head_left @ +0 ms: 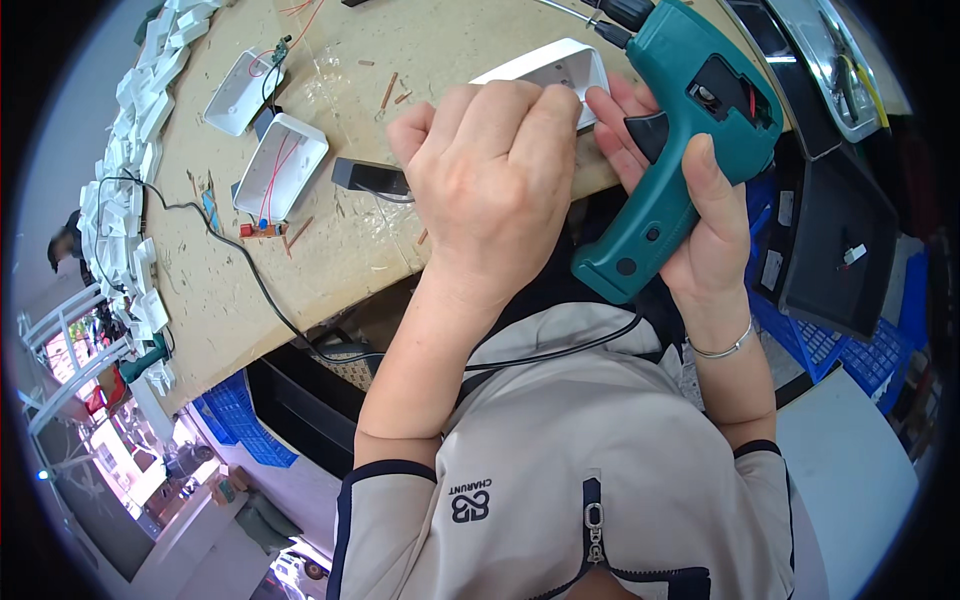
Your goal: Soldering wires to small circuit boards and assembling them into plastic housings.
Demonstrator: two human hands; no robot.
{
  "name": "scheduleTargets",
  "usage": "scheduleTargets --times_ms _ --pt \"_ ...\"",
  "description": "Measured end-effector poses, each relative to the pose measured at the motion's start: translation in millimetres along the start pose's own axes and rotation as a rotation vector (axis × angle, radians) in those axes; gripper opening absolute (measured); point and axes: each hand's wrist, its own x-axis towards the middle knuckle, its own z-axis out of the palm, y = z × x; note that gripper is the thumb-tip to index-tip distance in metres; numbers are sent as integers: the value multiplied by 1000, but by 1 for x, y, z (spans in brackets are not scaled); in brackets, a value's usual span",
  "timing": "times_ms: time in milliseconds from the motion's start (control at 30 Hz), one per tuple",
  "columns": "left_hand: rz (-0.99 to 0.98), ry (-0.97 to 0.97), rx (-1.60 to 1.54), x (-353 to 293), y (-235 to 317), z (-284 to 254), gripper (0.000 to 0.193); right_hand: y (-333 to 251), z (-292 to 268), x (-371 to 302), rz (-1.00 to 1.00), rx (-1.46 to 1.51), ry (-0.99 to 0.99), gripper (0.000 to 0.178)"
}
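Observation:
My right hand point(708, 225) is wrapped round the handle of a green pistol-shaped soldering gun point(655, 205). Its thumb lies along the near side, and the fingers come out past the black trigger. The gun's thin metal tip points toward the far left, and a black cable trails from its handle base. My left hand point(500, 170) is curled with its back toward me, over a white plastic housing point(540, 65) on the table. Its fingertips are hidden, so what they pinch, if anything, cannot be seen. A small black rectangular part point(355, 174) lies beside that wrist.
Two more white housings point(235, 95) point(282, 165) with red wires lie on the wooden table point(350, 255). White parts are heaped point(125, 220) along its left edge. Copper-coloured scraps point(388, 90) are scattered about. At right stand a black tray point(835, 240) and blue baskets point(815, 340).

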Motion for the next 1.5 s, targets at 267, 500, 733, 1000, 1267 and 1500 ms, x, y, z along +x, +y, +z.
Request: scheduleTargets --times_ms 267,500,733,1000,1267,1500 --pt "-128 -16 171 0 5 -1 9 -2 2 1 -8 -28 2 62" --pt "-110 55 158 -1 4 -3 13 -2 4 1 5 -16 6 61" --pt "-78 4 36 -9 9 -9 16 0 5 0 7 8 22 58" --pt "-125 -23 84 -8 9 -12 12 2 6 -1 9 8 26 57" --pt "-172 62 140 -1 3 1 7 2 7 -3 -20 -23 12 60" --pt "-136 3 127 1 0 7 4 -7 -3 -10 -27 -118 -48 68"
